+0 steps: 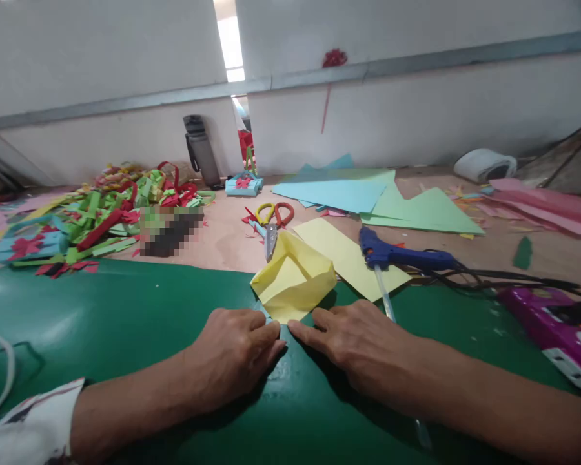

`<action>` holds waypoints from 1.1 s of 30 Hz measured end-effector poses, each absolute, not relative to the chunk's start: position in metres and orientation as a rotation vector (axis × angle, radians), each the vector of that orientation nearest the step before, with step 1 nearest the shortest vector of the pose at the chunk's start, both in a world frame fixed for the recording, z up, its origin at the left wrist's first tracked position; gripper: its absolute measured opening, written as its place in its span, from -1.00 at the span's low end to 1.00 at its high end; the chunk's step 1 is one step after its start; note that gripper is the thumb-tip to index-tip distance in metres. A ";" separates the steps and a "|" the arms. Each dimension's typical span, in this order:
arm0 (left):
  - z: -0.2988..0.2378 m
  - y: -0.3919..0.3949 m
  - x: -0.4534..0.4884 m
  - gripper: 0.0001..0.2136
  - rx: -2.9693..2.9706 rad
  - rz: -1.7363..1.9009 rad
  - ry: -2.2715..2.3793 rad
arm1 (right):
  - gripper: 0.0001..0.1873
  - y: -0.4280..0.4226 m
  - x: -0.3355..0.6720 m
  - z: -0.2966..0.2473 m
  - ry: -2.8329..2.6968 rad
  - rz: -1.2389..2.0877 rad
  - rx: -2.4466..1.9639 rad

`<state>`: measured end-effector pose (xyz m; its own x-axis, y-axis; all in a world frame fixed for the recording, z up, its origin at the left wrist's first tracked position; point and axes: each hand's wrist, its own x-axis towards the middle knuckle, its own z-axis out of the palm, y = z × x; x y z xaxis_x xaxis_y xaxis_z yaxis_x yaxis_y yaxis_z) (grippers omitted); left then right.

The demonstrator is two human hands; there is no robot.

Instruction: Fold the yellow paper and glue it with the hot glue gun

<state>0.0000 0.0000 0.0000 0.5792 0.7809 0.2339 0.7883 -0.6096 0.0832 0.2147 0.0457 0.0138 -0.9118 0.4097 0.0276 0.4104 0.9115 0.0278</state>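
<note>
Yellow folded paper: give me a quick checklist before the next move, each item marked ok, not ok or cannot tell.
1. Both hands on the paper: left hand and right hand press fingertips at the near edge of the yellow folded paper: ok.
2. Paper lies on the green mat: ok.
3. Near crease flat and aligned: cannot tell, fingers cover it.
4. Glue gun apart from the paper: ok, but its glue stick runs under the right hand.
5. Scissors away from both hands: ok.

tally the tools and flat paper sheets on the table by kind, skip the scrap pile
Scissors: 1
Glue gun: 1
Yellow sheets, folded plus flat: 2
Blue sheets: at least 1
Green sheets: at least 1
Total: at least 6
</note>
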 end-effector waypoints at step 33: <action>0.024 0.025 0.018 -0.85 -2.802 -1.180 -1.540 | -0.57 0.050 0.215 0.050 -2.419 -0.261 -0.567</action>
<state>0.0182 0.0253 0.0242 0.3634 0.8209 0.4406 0.6388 -0.5638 0.5235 0.2154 0.0504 0.0500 -0.7074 0.3326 0.6237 0.4581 0.8877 0.0461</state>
